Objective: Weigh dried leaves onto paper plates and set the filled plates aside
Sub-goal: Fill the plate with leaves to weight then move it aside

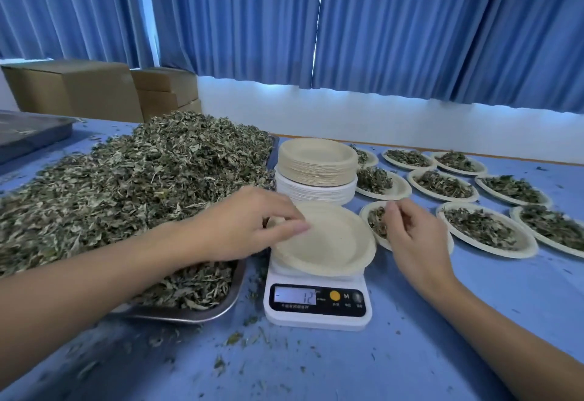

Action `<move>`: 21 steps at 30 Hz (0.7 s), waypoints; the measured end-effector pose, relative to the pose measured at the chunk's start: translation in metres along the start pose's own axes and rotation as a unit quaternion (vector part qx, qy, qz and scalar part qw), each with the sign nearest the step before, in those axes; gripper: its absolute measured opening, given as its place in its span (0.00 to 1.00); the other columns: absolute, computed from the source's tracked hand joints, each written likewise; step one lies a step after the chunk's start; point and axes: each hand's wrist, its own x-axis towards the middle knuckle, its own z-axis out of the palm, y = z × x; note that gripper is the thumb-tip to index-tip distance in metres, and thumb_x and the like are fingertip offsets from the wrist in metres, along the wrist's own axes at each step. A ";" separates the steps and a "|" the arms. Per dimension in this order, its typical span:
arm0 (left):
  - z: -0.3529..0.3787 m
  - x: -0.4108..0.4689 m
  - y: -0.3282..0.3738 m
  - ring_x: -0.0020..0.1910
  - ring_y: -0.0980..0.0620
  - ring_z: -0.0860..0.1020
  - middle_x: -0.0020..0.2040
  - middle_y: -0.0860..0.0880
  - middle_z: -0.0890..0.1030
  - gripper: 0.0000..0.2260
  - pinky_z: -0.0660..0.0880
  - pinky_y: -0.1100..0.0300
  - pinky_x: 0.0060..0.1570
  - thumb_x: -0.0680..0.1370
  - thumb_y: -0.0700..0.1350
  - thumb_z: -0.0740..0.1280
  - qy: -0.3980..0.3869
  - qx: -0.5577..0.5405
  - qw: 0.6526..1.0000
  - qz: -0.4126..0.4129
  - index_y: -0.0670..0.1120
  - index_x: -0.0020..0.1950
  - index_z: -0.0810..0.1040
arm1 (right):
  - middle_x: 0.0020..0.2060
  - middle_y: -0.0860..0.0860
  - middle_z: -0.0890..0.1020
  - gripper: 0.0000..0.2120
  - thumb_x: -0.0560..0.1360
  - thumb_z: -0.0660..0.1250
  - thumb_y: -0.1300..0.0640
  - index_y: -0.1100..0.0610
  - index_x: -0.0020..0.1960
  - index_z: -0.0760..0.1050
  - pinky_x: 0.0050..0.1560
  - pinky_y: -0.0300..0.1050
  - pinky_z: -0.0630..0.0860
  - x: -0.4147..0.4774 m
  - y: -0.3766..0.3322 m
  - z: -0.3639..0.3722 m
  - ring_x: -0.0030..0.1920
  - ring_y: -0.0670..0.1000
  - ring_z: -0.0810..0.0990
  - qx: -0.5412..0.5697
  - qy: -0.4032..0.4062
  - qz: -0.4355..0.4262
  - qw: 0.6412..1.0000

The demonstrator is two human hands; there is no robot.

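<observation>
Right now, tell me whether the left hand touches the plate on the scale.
Touching: the head view shows the left hand pinching the plate at its left rim.

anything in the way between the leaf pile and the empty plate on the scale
Nothing visible. The dried leaves lie heaped in the tray beside the scale, and the empty plate on it is bare. The left hand holds its left rim; the plate stack stands behind, off the path.
</observation>
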 end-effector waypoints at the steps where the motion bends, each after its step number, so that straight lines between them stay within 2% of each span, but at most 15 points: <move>1: -0.004 0.003 -0.006 0.43 0.58 0.81 0.45 0.55 0.84 0.18 0.79 0.55 0.47 0.83 0.58 0.60 0.035 0.013 0.999 -0.037 0.49 0.52 0.85 | 0.27 0.48 0.71 0.21 0.83 0.57 0.48 0.54 0.33 0.65 0.31 0.39 0.63 -0.004 0.001 -0.002 0.28 0.46 0.66 -0.010 -0.009 0.002 1.000; 2: -0.009 0.008 -0.015 0.44 0.55 0.81 0.46 0.54 0.83 0.17 0.79 0.52 0.47 0.82 0.57 0.59 0.056 0.034 0.995 -0.080 0.50 0.52 0.84 | 0.26 0.47 0.69 0.21 0.83 0.57 0.49 0.54 0.32 0.64 0.32 0.40 0.63 -0.007 0.002 -0.005 0.28 0.45 0.66 -0.019 -0.021 0.005 1.000; 4: -0.014 0.018 -0.038 0.54 0.50 0.79 0.58 0.51 0.81 0.12 0.78 0.48 0.55 0.81 0.51 0.61 0.034 0.123 0.977 -0.171 0.52 0.61 0.81 | 0.25 0.46 0.68 0.22 0.83 0.58 0.52 0.55 0.31 0.62 0.32 0.42 0.62 -0.011 0.003 -0.008 0.28 0.46 0.65 -0.045 -0.060 0.015 0.997; 6: -0.016 0.027 -0.059 0.62 0.44 0.76 0.69 0.46 0.73 0.21 0.76 0.45 0.61 0.80 0.45 0.63 -0.061 0.187 0.943 -0.267 0.53 0.73 0.71 | 0.24 0.48 0.68 0.21 0.82 0.59 0.54 0.55 0.30 0.63 0.30 0.45 0.64 -0.015 0.002 -0.007 0.27 0.46 0.64 -0.072 -0.104 0.021 0.992; 7: -0.016 0.031 -0.068 0.62 0.42 0.76 0.72 0.44 0.70 0.26 0.75 0.47 0.62 0.79 0.44 0.65 -0.113 0.186 0.928 -0.303 0.53 0.77 0.65 | 0.23 0.48 0.68 0.20 0.81 0.59 0.55 0.54 0.30 0.63 0.29 0.43 0.63 -0.018 0.001 -0.006 0.26 0.45 0.63 -0.081 -0.123 0.021 0.989; 9: -0.012 0.038 -0.081 0.65 0.41 0.74 0.76 0.41 0.67 0.36 0.74 0.52 0.63 0.77 0.45 0.69 -0.196 0.164 0.909 -0.328 0.50 0.82 0.57 | 0.22 0.46 0.68 0.21 0.80 0.60 0.56 0.54 0.30 0.62 0.28 0.42 0.63 -0.023 0.000 -0.002 0.26 0.45 0.62 -0.097 -0.152 0.023 0.983; 11: -0.006 0.041 -0.092 0.72 0.42 0.70 0.79 0.43 0.64 0.41 0.70 0.54 0.68 0.76 0.46 0.72 -0.239 0.149 0.895 -0.346 0.48 0.83 0.52 | 0.23 0.44 0.71 0.22 0.81 0.61 0.56 0.53 0.29 0.61 0.27 0.41 0.60 -0.026 0.000 0.001 0.26 0.46 0.65 -0.122 -0.169 0.017 0.978; 13: 0.000 0.041 -0.098 0.73 0.42 0.69 0.78 0.43 0.66 0.38 0.69 0.53 0.70 0.76 0.46 0.72 -0.239 0.152 0.892 -0.352 0.47 0.82 0.56 | 0.24 0.43 0.72 0.23 0.82 0.61 0.55 0.52 0.29 0.60 0.27 0.42 0.59 -0.026 0.000 0.001 0.27 0.46 0.67 -0.133 -0.174 0.012 0.976; 15: 0.003 0.040 -0.099 0.70 0.41 0.72 0.75 0.43 0.70 0.35 0.72 0.52 0.67 0.76 0.44 0.72 -0.227 0.175 0.894 -0.344 0.48 0.80 0.61 | 0.24 0.43 0.72 0.23 0.82 0.62 0.55 0.52 0.29 0.59 0.28 0.44 0.60 -0.025 0.000 0.001 0.27 0.46 0.67 -0.129 -0.176 0.011 0.976; 18: -0.001 0.040 -0.093 0.67 0.42 0.75 0.76 0.45 0.69 0.35 0.75 0.49 0.65 0.76 0.44 0.73 -0.233 0.185 0.890 -0.345 0.50 0.80 0.61 | 0.23 0.43 0.71 0.23 0.81 0.62 0.56 0.51 0.29 0.59 0.28 0.42 0.59 -0.024 -0.001 -0.001 0.27 0.46 0.67 -0.128 -0.185 0.011 0.974; 21: -0.008 0.037 -0.088 0.69 0.42 0.73 0.77 0.45 0.68 0.34 0.73 0.53 0.66 0.76 0.45 0.74 -0.239 0.183 0.884 -0.358 0.49 0.80 0.63 | 0.22 0.44 0.70 0.23 0.81 0.62 0.55 0.52 0.29 0.59 0.28 0.42 0.59 -0.023 -0.001 -0.001 0.26 0.46 0.65 -0.125 -0.193 0.023 0.973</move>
